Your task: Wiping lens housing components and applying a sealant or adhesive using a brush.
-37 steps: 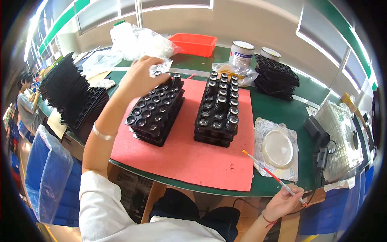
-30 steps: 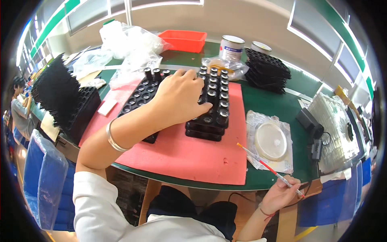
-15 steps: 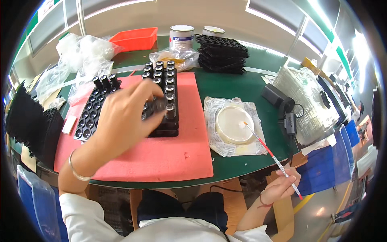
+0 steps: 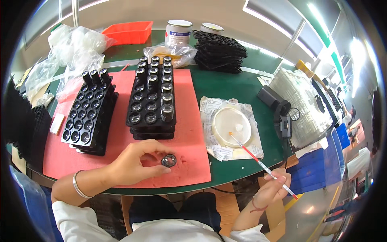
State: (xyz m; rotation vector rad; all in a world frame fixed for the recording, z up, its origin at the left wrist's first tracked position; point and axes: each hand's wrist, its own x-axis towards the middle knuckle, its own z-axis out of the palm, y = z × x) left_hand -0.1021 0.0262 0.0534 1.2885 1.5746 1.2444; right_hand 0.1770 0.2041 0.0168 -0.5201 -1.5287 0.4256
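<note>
My left hand [image 4: 135,161] holds a small black round lens piece [image 4: 169,160] between thumb and fingers, low over the front of the red mat [image 4: 189,121]. My right hand [image 4: 272,189] grips a thin red and white brush [image 4: 258,161] whose tip rests over a shallow white dish [image 4: 231,126]. A black tray [image 4: 153,103] with several lens pieces stands on the mat just beyond my left hand. A second black tray [image 4: 88,117] sits to its left.
Stacked empty black trays [image 4: 219,46], two white tins [image 4: 178,33] and a red bin [image 4: 129,32] stand at the back. Clear plastic bags [image 4: 72,44] lie at the back left. A black device with cable [image 4: 278,111] lies right of the dish.
My left hand moved from the far left tray across to the middle tray, then drew back to the mat's front edge holding a lens piece. My right hand raised the brush toward the dish.
</note>
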